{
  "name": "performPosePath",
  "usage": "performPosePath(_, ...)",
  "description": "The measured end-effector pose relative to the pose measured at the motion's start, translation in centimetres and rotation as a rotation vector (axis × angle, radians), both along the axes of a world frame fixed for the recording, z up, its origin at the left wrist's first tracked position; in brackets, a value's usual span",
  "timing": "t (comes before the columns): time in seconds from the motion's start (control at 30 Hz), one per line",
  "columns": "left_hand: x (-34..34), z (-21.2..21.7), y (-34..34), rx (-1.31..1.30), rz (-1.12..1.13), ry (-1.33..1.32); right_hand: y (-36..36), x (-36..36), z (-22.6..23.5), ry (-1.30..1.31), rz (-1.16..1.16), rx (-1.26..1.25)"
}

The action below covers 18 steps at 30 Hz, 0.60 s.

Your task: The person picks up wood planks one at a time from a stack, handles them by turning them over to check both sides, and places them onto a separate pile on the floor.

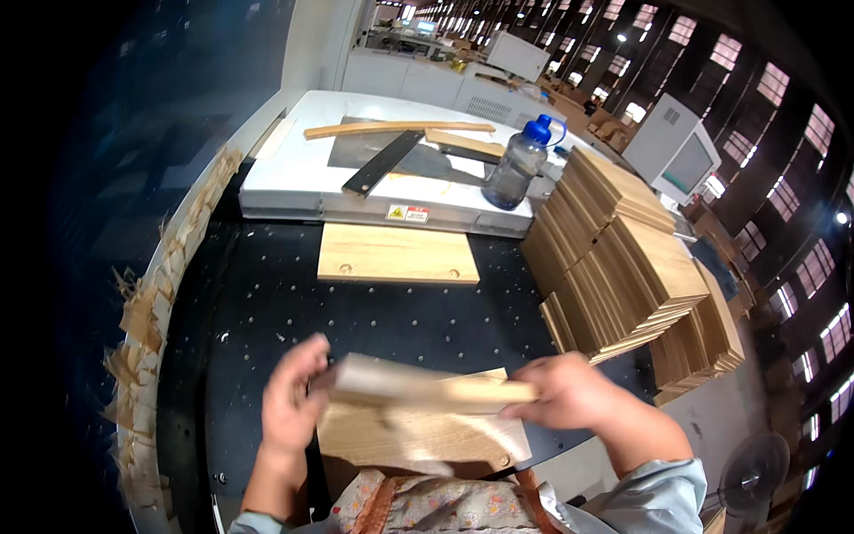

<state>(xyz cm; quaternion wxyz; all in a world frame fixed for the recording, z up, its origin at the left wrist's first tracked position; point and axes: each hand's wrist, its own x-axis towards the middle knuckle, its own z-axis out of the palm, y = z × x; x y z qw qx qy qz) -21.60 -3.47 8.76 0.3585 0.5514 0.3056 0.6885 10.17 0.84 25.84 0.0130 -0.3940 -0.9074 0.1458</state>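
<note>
Left hand: my left hand [292,402] grips the left end of a pale wooden panel [427,387], fingers curled round its edge.
Right hand: my right hand [569,392] holds the right end of the same panel, thumb side toward me, fingers closed on it.
Panel in hand: it is lifted off the worktop, tilted and blurred, lying across between my two hands, just above another board.
Board beneath: a second wooden board [418,440] lies flat at the near edge of the black worktop [267,303], partly hidden by the panel I hold.
Far board: a third flat board [398,254] rests on the worktop further from me, against the white machine bed [294,169], well apart from my hands.
Stacks: fanned stacks of wooden panels [623,267] stand to my right, near my right hand but not touching it.
On the machine bed: a water bottle with a blue cap [520,165], a dark flat bar [382,163] and long wooden strips [396,129].
Left rim: torn scraps of paper tape [142,329] line the worktop's left edge.
</note>
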Motion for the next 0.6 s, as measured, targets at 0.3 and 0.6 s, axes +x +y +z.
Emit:
performPosePath(0.3,1.9,-3.2,13.3,-0.319,0.472,1.073,-4.7,11.8,-3.1,1.569,-0.583,0.166)
performPosePath(0.6,0.4,-7.5,23.3,-0.449,0.599,1.376,-6.6,17.7,-7.7,2.123,-0.352,0.210)
